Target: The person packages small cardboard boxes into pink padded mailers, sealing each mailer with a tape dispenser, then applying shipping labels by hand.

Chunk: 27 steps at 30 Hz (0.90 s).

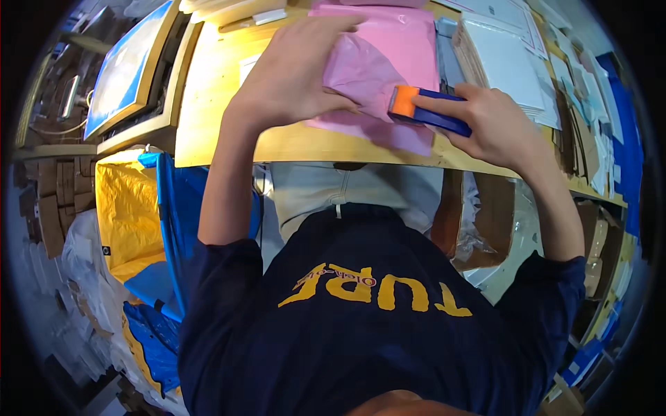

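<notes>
A pink plastic mailing bag (415, 45) lies on the light wooden table, its near part folded and wrinkled. My left hand (298, 73) rests at the left side of the bag, thumb and fingers spread apart, the thumb against the wrinkled pink plastic. My right hand (489, 125) is closed around a dark blue hand tool with an orange head (408, 102), forefinger stretched along its top. The orange end touches the folded pink plastic. I cannot make out the tool's exact kind, and its underside is hidden.
On the table (215, 128), a stack of white cards or envelopes (496, 66) stands to the right of the bag. A monitor (132, 66) is at the left. Below the table hang a yellow and blue bag (128, 208) and, at right, an open cardboard box (496, 208).
</notes>
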Motion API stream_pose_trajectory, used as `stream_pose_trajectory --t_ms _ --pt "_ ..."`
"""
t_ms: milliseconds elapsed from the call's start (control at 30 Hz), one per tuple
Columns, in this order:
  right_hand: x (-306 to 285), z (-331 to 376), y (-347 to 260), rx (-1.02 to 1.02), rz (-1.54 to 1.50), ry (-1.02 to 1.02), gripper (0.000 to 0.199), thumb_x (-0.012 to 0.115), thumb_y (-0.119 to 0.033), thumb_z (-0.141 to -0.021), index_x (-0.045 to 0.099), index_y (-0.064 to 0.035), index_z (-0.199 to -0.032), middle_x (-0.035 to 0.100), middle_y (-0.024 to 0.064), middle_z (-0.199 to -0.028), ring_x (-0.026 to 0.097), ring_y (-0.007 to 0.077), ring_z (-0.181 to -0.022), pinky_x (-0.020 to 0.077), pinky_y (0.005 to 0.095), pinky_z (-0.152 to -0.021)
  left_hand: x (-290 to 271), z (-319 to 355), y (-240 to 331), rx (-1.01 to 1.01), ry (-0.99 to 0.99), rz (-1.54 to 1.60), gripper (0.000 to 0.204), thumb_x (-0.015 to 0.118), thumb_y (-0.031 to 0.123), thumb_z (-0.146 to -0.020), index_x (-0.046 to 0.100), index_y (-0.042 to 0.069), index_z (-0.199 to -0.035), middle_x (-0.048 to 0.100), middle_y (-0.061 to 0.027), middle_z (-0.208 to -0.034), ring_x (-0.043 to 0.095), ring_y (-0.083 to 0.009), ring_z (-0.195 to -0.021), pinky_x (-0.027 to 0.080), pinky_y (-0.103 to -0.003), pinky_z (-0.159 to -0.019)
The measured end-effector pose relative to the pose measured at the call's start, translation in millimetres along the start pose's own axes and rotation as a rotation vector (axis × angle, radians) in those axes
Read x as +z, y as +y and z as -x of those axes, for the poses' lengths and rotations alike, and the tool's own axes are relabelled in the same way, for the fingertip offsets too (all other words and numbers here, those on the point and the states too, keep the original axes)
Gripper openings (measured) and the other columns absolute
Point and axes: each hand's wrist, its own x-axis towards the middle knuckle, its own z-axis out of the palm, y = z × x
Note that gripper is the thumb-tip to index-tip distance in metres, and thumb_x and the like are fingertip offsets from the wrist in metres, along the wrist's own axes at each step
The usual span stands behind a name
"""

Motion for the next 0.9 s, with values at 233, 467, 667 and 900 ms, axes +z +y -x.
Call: stream_pose_trajectory --t_ms 233,467,667,900 --pt "-24 4 -10 -0.067 0.086 0.233 0.042 0.074 -0.023 -0.092 0.071 -0.0191 -0.133 0.055 0.0080 -0.082 0.048 0.0206 -0.059 0.0414 0.0329 -0.055 -20 -17 21 -0.031 -0.313 -0.602 0.079 0.097 0.025 -0.061 0.064 0.010 -0.132 0.068 -0.0078 -0.119 0.060 -0.0261 -0.119 0.049 -0.036 -0.104" --pt "-53 18 -19 -0.135 0.148 0.226 0.039 0.074 -0.024 -0.093 0.072 -0.0185 -0.132 0.054 0.0074 -0.081 0.047 0.0205 -0.059 0.0414 0.0319 -0.055 -17 57 -36 -0.219 -0.005 0.170 0.078 0.095 0.027 -0.055 0.067 0.009 -0.125 0.069 -0.0069 -0.116 0.064 -0.0277 -0.108 0.049 -0.038 -0.101" --pt "13 -6 -14 -0.056 -0.090 0.051 0.047 0.076 -0.023 -0.087 0.070 -0.0244 -0.133 0.060 0.0092 -0.087 0.056 0.0244 -0.064 0.0475 0.0339 -0.060 -9 36 -3 -0.116 -0.295 -0.583 0.084 0.098 0.029 -0.056 0.064 0.008 -0.130 0.069 -0.0093 -0.121 0.065 -0.0256 -0.110 0.049 -0.037 -0.103" --pt "-5 23 -18 -0.031 -0.113 0.086 0.049 0.075 -0.024 -0.087 0.069 -0.0245 -0.136 0.057 0.0092 -0.082 0.054 0.0238 -0.061 0.0469 0.0337 -0.058 -3 43 -12 -0.119 -0.203 0.073 0.088 0.097 0.031 -0.059 0.059 0.006 -0.134 0.067 -0.0099 -0.124 0.063 -0.0261 -0.115 0.046 -0.041 -0.108"
